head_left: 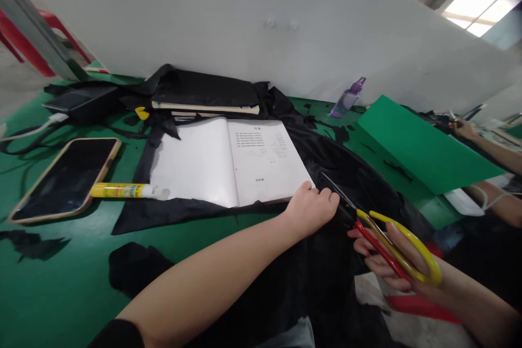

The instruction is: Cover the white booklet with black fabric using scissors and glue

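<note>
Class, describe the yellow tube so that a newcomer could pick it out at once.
On the green table, find the open book lying on black cloth. At the left edge of its left-hand page, the yellow tube lies on its side, reaching to the phone, its pale cap towards the book. Unlike the small, stubby yellow object farther back, it is long, straight and printed.

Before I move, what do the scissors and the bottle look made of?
Scissors: shiny metal blades; smooth yellow and red handles, probably plastic or plastic-coated.
Bottle: glossy purple, see-through, likely plastic, though clear glass can't be ruled out.
</note>
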A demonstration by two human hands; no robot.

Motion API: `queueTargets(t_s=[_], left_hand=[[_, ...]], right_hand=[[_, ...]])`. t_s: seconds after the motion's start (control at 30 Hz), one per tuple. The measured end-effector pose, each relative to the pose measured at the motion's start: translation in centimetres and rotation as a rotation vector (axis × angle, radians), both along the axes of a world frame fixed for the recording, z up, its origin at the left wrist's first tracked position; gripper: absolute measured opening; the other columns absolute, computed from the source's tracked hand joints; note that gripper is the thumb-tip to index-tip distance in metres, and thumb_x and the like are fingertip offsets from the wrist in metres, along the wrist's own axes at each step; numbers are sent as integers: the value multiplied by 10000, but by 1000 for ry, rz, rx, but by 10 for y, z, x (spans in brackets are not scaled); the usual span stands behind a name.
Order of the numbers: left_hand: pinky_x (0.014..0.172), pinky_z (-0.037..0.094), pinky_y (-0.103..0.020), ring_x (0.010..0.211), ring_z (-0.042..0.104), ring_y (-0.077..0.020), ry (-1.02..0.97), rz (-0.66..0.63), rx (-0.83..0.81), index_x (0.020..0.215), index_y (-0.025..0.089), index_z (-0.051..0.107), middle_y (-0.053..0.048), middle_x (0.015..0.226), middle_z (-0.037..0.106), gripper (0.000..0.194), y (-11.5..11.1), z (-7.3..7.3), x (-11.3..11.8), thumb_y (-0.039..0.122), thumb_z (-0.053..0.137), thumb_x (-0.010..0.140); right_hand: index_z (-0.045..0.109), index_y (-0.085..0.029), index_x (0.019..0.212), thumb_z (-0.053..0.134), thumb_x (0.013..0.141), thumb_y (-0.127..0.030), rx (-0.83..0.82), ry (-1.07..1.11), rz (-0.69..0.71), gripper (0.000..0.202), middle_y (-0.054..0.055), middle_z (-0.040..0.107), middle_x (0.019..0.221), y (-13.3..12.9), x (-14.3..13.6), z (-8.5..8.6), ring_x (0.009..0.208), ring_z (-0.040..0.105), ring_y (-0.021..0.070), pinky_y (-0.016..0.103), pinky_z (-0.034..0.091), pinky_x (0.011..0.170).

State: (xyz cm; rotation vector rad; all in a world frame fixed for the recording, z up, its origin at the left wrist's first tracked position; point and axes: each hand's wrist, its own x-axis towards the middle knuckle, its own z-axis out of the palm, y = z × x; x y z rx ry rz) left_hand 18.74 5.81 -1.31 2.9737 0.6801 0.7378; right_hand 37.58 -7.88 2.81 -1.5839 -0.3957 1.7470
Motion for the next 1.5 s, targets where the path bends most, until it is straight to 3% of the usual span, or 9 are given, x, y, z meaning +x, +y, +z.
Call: queueTargets(t_s=[0.13, 0.27, 0.47, 0.67, 0.8, 1.03, 1.2, 1.37, 1.5], left_hand=[[639, 350, -339, 672, 622, -194, -16, 8, 6, 873, 143, 484, -38, 790, 589, 89, 0, -2, 1, 112, 406, 902], [645, 353, -340, 681, 626, -194, -12, 15, -2, 877, 142, 482, -45, 790, 598, 83, -1, -5, 2, 111, 409, 901], [636, 356, -339, 679, 629, -204, -14, -2, -17, 867, 138, 484, -50, 772, 602, 56, -1, -4, 0, 104, 440, 870], [643, 360, -337, 661, 632, -200, -19, 3, -23, 875, 122, 492, -73, 776, 617, 75, -2, -1, -2, 102, 420, 877], [637, 363, -344, 652, 633, -207, -29, 8, -31, 866, 123, 487, -64, 766, 618, 97, -3, -4, 0, 95, 397, 885], [650, 369, -347, 647, 639, -204, -35, 36, -57, 907, 121, 468, -58, 756, 626, 86, -2, -6, 1, 121, 382, 909], [655, 371, -348, 656, 641, -199, -28, 34, -84, 923, 128, 462, -63, 789, 637, 77, -3, -5, 0, 138, 386, 917], [658, 369, -357, 653, 639, -209, -51, 27, -75, 939, 128, 454, -53, 802, 640, 83, -3, -7, 1, 151, 376, 924], [657, 369, -355, 658, 641, -208, -48, 45, -81, 941, 133, 452, -49, 808, 644, 73, -1, -11, 2, 145, 383, 917]], right_hand=[[588, -205, 990, 516, 822, -541, 8, -52, 25, 383, -14, 500, 723, 13, -8, 8, 409, 339, 34, 156, 272, 310], [573, -194, 886, 490, 839, -508, -108, -186, 54, 328, -63, 388, 547, 23, -14, 9, 340, 297, 38, 197, 356, 340], [536, -196, 761, 522, 806, -586, -114, -341, 100, 393, -83, 341, 442, 25, -17, 10, 277, 270, 31, 185, 330, 300], [563, -221, 1054, 662, 748, -447, -152, -323, 91, 393, -51, 518, 643, 15, -10, 13, 337, 359, 31, 167, 350, 288], [578, -249, 1104, 663, 728, -462, -164, -321, 135, 441, 34, 637, 823, 10, -7, 17, 408, 424, 62, 172, 345, 295], [576, -268, 1112, 702, 643, -567, -89, -254, 141, 571, 74, 630, 1011, 14, -14, 26, 613, 547, 155, 355, 551, 530], [587, -258, 1001, 553, 761, -631, -68, -292, 99, 445, 24, 599, 843, 31, -23, 32, 446, 398, 79, 316, 508, 472], [563, -207, 916, 452, 823, -637, -24, -243, 188, 454, -42, 493, 638, 50, -13, 16, 346, 236, 26, 209, 339, 327], [534, -200, 876, 513, 828, -563, -52, -232, 231, 367, -77, 426, 562, 58, -5, 9, 323, 240, 11, 178, 321, 335]])
